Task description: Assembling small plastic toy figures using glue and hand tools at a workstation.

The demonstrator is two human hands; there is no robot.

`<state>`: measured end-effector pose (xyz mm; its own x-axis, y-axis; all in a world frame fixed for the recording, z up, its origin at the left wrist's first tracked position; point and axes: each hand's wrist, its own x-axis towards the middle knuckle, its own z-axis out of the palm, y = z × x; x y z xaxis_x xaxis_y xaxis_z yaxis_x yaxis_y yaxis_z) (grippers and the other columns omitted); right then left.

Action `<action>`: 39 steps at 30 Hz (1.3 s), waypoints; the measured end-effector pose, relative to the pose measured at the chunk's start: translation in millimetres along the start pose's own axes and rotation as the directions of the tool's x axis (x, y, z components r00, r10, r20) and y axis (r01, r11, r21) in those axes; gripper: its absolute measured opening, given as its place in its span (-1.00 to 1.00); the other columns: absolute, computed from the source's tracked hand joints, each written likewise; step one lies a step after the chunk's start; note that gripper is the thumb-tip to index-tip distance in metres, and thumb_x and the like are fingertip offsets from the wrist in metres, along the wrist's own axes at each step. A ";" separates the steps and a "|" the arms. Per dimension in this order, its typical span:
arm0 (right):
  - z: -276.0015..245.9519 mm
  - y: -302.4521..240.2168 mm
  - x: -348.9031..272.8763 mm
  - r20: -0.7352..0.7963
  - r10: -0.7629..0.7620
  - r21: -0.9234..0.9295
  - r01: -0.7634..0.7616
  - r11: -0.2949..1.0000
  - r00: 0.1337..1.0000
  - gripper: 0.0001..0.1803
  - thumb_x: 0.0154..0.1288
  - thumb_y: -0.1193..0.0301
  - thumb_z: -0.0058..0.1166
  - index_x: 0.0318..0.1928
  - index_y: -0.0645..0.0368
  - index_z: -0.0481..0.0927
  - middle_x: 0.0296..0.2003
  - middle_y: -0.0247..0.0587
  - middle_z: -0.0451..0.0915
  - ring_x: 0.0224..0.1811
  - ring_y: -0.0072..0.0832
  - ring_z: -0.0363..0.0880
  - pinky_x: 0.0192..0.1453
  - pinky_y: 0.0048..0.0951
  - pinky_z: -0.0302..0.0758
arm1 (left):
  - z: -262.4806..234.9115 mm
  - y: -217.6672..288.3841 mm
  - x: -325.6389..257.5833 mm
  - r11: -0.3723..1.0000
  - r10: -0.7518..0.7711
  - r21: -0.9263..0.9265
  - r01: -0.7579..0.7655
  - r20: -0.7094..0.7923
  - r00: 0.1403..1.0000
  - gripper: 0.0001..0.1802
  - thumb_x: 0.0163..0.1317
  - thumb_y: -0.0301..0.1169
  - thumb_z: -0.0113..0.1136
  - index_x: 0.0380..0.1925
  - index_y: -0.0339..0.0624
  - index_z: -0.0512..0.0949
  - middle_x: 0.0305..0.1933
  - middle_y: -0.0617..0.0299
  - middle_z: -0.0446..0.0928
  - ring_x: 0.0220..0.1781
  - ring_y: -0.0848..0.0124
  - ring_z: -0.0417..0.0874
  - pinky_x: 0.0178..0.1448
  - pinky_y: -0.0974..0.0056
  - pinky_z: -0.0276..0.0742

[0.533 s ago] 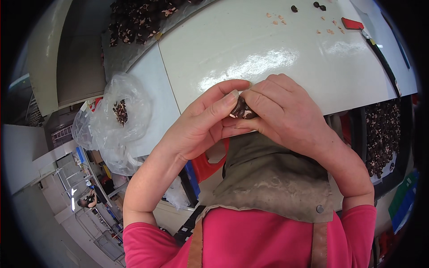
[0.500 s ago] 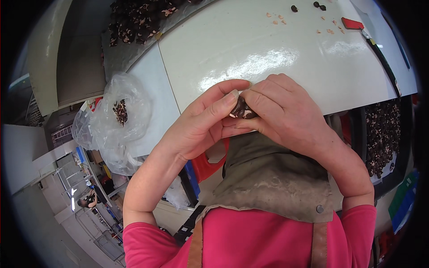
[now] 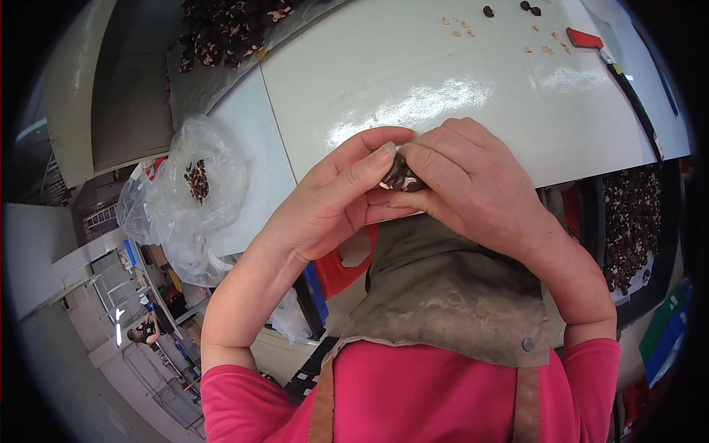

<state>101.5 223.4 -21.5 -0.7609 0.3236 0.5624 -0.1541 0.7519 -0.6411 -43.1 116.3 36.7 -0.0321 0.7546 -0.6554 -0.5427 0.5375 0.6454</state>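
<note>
Left hand [image 3: 325,188] and right hand [image 3: 484,177] pinch a dark piece [image 3: 399,176] between them (seemingly to steady it); a bag [image 3: 225,173] sits left of both.

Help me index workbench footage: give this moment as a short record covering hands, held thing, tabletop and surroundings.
Left hand: bare, gripping a chunky dark-brown lump with pale-pink bits
Right hand: bare, gripping the same lump
Held at: near edge of the glossy white tabletop
On tabletop: three small dark-brown balls; pale flakes; long black-handled tool with red head
Left side: crumpled clear plastic bag, dark and pale pieces inside
Far left: grey sheet bearing dark pieces
Right side: black tray of dark-and-pale pieces
</note>
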 end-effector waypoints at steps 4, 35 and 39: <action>0.2 -0.7 0.3 0.002 0.002 0.004 -0.002 1.000 1.000 -0.62 -0.18 0.39 0.30 -0.31 0.24 0.47 -0.43 -0.25 0.46 -0.41 -0.32 0.43 -0.30 -0.40 0.40 | -0.3 -0.4 -0.3 1.000 0.000 0.000 0.000 -0.002 1.000 -0.51 0.30 -0.18 -0.01 0.15 -0.15 0.25 -0.05 0.20 0.44 -0.03 0.41 0.55 0.08 0.31 0.49; 0.4 -2.9 0.3 0.003 0.006 -0.012 -0.006 1.000 1.000 -0.65 -0.18 0.39 0.29 -0.37 0.23 0.44 -0.46 -0.23 0.45 -0.41 -0.30 0.44 -0.31 -0.38 0.40 | 1.6 -0.7 -1.2 1.000 0.001 0.003 -0.001 -0.020 1.000 -0.50 0.29 -0.15 0.01 0.13 -0.18 0.26 -0.04 0.19 0.43 -0.06 0.39 0.57 0.05 0.31 0.52; 0.8 -2.5 0.8 -0.006 0.001 -0.003 -0.001 1.000 1.000 -0.65 -0.18 0.39 0.29 -0.37 0.23 0.44 -0.46 -0.23 0.45 -0.42 -0.29 0.44 -0.31 -0.38 0.40 | 1.2 -0.7 -1.2 1.000 0.005 -0.001 -0.005 -0.014 1.000 -0.50 0.29 -0.15 0.01 0.13 -0.18 0.26 -0.04 0.18 0.43 -0.05 0.39 0.57 0.05 0.31 0.52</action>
<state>100.8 221.3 -19.9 -0.7571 0.3277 0.5652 -0.1520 0.7531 -0.6401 -41.7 115.6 37.6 -0.0461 0.7518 -0.6578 -0.5436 0.5335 0.6479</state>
